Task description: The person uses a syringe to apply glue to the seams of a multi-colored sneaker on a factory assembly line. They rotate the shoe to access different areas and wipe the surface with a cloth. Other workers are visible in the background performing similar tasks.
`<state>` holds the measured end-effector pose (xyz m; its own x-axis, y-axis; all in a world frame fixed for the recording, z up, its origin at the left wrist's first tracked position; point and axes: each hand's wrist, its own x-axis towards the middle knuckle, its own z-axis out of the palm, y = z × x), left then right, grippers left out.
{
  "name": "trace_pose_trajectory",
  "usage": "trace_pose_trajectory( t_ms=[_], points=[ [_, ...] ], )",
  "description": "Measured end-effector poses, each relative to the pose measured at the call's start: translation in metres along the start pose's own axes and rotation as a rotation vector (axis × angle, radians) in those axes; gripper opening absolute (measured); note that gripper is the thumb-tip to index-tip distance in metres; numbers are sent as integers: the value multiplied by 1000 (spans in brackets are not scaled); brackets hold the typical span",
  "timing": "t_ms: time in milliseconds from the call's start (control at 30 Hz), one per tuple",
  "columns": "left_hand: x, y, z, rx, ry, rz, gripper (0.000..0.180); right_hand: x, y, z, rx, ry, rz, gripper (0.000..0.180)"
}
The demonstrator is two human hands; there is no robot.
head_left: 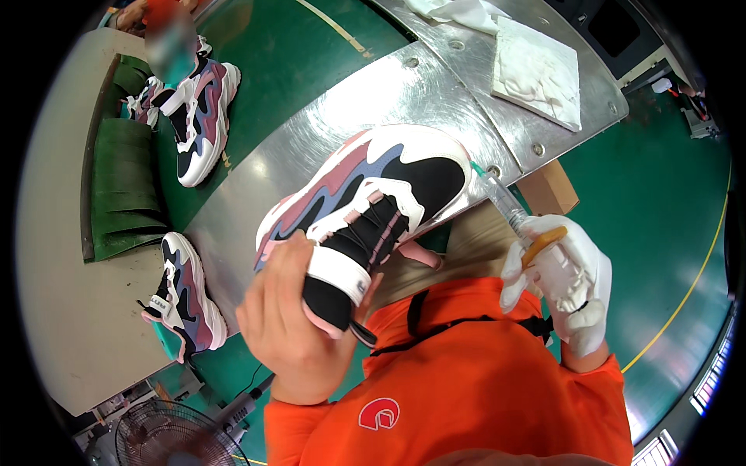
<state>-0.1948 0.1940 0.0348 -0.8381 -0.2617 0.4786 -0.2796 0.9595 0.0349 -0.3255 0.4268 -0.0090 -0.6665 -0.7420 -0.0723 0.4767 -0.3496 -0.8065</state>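
Observation:
A sneaker in white, black, mauve and blue-grey is held tilted over the metal table, its toe toward the right. My bare left hand is wrapped round its heel and ankle opening, beside the white strap. In a white glove, my right hand is closed round a clear syringe. The syringe's green needle tip is at the edge of the toe, where the white sole meets the black upper; I cannot tell whether it touches. An orange-brown band circles one gloved finger.
White cloth lies on a pale slab on the metal table. Leftward are a sneaker on the green belt and another sneaker, near green flaps. A fan stands lower left; a cardboard box sits below the table.

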Motion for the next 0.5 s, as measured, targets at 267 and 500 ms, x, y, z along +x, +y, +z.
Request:
trace_pose_trajectory(
  t_ms=[267,500],
  points=[
    [48,-16,-1,-90,-136,-48,62,22,40,-40,-11,-276,-225,113],
    [77,-38,13,-441,-317,-259,54,40,77,-55,-102,-329,-414,107]
  ],
)
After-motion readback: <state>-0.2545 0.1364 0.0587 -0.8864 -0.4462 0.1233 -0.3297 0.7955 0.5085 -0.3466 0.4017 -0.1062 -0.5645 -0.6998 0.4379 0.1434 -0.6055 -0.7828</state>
